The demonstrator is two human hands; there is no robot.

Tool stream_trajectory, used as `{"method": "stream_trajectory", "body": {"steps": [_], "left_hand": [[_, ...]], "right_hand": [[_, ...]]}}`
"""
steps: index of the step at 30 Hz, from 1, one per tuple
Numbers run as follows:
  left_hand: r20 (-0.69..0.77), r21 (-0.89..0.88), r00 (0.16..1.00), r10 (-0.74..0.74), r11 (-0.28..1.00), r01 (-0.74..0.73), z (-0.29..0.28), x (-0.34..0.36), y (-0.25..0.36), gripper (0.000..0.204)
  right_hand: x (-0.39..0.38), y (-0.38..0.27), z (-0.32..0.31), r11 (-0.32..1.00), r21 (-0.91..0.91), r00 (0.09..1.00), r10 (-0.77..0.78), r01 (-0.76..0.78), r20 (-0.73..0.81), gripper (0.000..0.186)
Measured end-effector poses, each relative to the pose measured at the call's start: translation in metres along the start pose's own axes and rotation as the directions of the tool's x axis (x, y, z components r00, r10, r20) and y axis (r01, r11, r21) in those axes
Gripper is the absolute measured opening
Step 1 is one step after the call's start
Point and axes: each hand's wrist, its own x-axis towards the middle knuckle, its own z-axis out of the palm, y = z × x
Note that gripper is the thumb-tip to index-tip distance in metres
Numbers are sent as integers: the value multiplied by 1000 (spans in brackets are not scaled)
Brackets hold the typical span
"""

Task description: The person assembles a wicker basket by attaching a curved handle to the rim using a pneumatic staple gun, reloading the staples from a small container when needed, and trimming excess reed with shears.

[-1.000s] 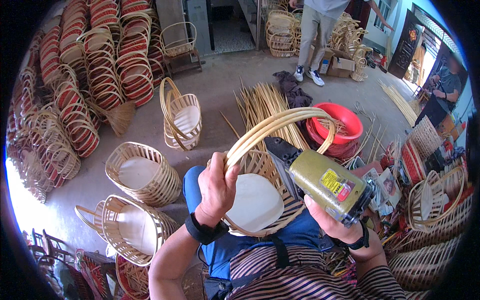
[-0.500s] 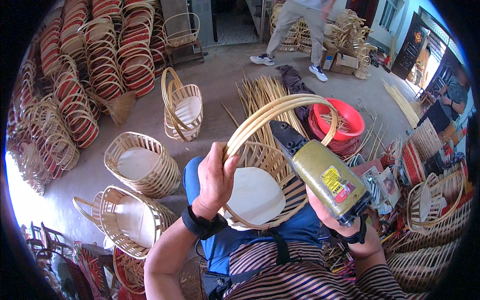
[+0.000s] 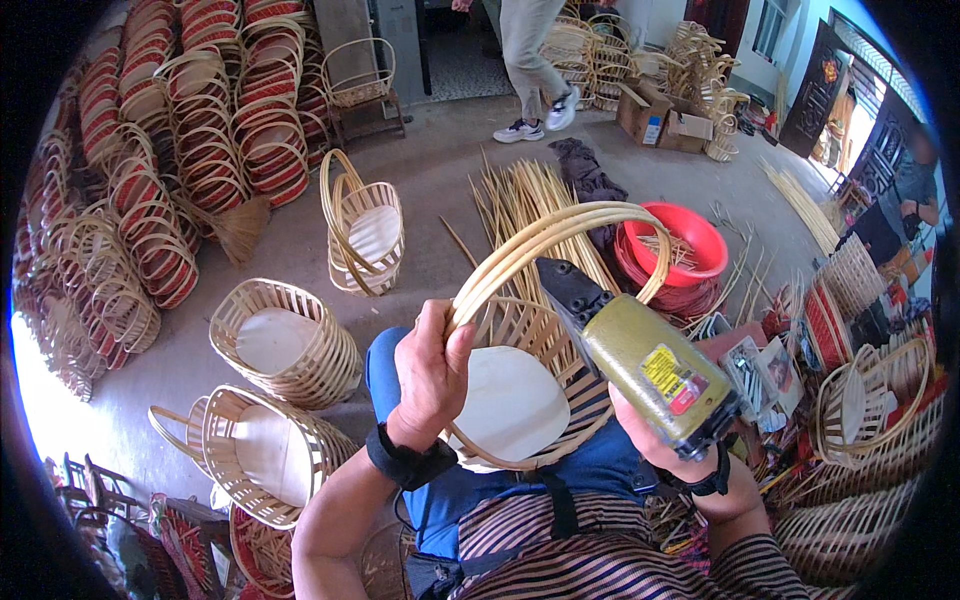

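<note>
A woven slat basket [image 3: 592, 412] with a pale flat base rests on my lap, tilted toward me. Over it arches a handle of several bundled canes [image 3: 535, 237]. My left hand [image 3: 432, 365] is closed round the handle's left end at the rim. In my right hand [image 3: 642, 430] is a gold-and-black staple gun [image 3: 655, 365], gripped beneath its body, so most of those fingers are hidden. The gun's black nose sits by the basket's right side, under the handle's arch; whether it touches the rim I cannot tell.
Stacked slat baskets [image 3: 285, 345] and a handled basket [image 3: 375, 232] stand at left. Many red-banded baskets [image 3: 275, 150] pile up behind. Ahead lie loose canes [image 3: 535, 205] and a red basin [image 3: 695, 240]. A person [image 3: 530, 60] walks at the back; another sits far right.
The walking person has moved left across the back. My view has shifted slightly upward, so things sit a little lower; both hands keep their holds, and the staple gun stays near the same spot.
</note>
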Motion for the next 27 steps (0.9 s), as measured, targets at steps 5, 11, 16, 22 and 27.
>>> {"method": "stream_trajectory", "body": {"steps": [5,11,16,22,27], "left_hand": [[57,33,995,-87,996,85,-2,2,8,23],[64,20,995,-78,997,77,-1,3,11,20],[67,21,995,-71,997,69,0,3,12,19],[46,34,997,-59,998,58,0,-1,8,17],[35,-16,999,2,1000,-1,5,-9,6,16]], "right_hand": [[5,-1,3,561,762,912,400,-324,94,35],[7,2,1,365,882,906,398,-299,143,38],[9,3,1,232,937,877,464,-261,129,37],[6,14,1,-94,974,843,489,-205,224,37],[-3,33,7,-302,933,872,380,-197,307,46]]}}
